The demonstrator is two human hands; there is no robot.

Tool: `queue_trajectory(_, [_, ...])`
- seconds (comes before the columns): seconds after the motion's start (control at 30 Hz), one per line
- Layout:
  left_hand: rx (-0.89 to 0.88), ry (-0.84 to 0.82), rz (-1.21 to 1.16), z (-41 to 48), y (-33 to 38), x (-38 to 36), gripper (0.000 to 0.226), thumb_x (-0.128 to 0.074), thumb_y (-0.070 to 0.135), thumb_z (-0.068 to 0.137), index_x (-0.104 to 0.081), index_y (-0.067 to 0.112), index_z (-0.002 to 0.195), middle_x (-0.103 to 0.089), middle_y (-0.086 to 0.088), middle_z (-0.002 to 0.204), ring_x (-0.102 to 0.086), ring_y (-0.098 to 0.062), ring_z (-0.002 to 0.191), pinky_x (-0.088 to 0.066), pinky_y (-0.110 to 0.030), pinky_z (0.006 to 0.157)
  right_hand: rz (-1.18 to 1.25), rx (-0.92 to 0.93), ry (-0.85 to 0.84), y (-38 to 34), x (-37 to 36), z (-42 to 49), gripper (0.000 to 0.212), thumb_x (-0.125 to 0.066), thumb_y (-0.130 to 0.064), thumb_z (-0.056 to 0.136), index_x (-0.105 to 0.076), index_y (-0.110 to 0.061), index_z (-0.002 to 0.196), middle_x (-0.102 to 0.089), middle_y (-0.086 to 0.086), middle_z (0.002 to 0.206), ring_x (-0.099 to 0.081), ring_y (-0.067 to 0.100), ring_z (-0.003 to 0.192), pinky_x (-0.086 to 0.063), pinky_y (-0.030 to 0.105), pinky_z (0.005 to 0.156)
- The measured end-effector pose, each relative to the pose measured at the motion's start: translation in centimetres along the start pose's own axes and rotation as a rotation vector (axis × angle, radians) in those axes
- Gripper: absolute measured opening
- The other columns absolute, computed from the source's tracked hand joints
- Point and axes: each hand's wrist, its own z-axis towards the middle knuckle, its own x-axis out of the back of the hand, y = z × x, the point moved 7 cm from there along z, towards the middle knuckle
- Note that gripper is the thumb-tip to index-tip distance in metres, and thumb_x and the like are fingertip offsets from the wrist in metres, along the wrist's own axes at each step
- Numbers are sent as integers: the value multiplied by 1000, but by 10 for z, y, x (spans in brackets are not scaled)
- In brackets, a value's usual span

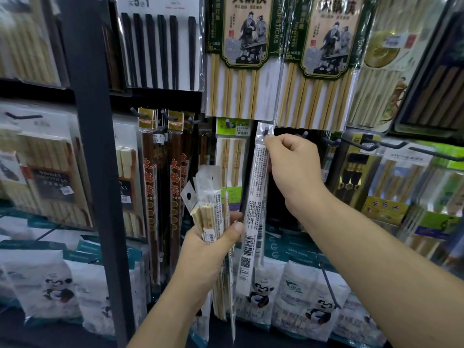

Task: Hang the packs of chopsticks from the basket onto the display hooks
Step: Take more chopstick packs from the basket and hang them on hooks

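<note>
**A:** Left hand status?

**B:** My left hand (pixel 208 249) is nearest. Fingers and thumb are clamped round a bundle (pixel 213 209) of packs, whose tops fan out above the thumb.

**A:** Right hand?

**B:** My right hand (pixel 293 169) pinches one pack (pixel 253 209), thumb and forefinger closed on its top. The hook (pixel 266 130) tip sits just above those fingertips. I cannot tell if it is through the hole. The pack hangs below the fingers, beside the bundle.
</note>
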Motion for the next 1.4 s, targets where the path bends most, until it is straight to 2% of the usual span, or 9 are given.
queue_trajectory(0.23, [22,-8,-4,1,-3,1,25,-81,37,78,-77,28,102,-77,8,87,-75,-10,93,-53,-10,76,-100,-35,86,20,7,7,38,-68,-40,95,-72,-7,79,-60,-1,61,-57,9,61,-49,28,65])
queue_trajectory(0.4, [16,10,-24,3,-6,5,47,-78,45,78,-67,12,109,-70,-2,79,-68,-16,77,-53,-38,77,-95,-78,106,32,6,10,43,-69,-43,94,-67,-2,79,-57,0,64,-57,11,62,-48,27,64])
queue_trajectory(0.5, [-3,-2,-33,2,-4,3,42,-81,46,80,-70,14,105,-71,-3,81,-68,-17,77,-57,-29,70,-128,-59,112,33,6,-2,37,-72,-43,91,-60,-11,77,-54,-5,66,-50,3,59,-45,21,61])
queue_trajectory(0.67, [13,-48,-73,2,-5,-2,16,-78,33,88,-77,21,99,-74,-6,88,-70,-19,80,-58,-29,67,-61,-38,-233,27,-28,-38,24,-70,-36,94,-66,-15,83,-61,-2,71,-57,6,65,-53,26,65])
queue_trajectory(0.77, [9,-58,-80,1,-4,-4,33,-79,43,80,-77,27,109,-78,-3,104,-74,-21,96,-60,-35,80,-76,-9,-350,20,-37,-50,20,-67,-30,97,-69,-14,84,-61,8,72,-55,8,66,-53,33,65])
queue_trajectory(0.87, [18,-53,-112,1,-4,-4,48,-80,56,78,-74,35,121,-75,1,125,-70,-19,119,-55,-40,100,-123,16,-337,17,-34,-48,24,-62,-24,101,-68,-8,85,-52,2,64,-46,3,55,-42,20,52])
queue_trajectory(1.03, [69,8,-143,2,-7,3,54,-82,58,74,-74,32,121,-75,0,127,-68,-22,123,-44,-56,111,-91,-48,-204,13,-17,-26,27,-52,-25,106,-65,-8,89,-56,9,73,-48,11,59,-44,29,57])
queue_trajectory(1.23, [118,96,-153,2,-14,11,56,-87,52,73,-70,10,105,-73,-13,89,-71,-22,79,-60,-34,68,34,-54,-42,-3,0,-2,26,-58,-31,103,-70,-17,85,-59,-11,65,-51,2,58,-44,23,61])
queue_trajectory(1.4, [105,70,-155,1,-15,8,42,-78,41,75,-70,10,103,-72,-8,83,-71,-19,76,-58,-29,63,126,-93,3,-2,-2,-3,33,-60,-31,102,-67,-9,79,-49,-2,60,-43,12,56,-42,28,60])
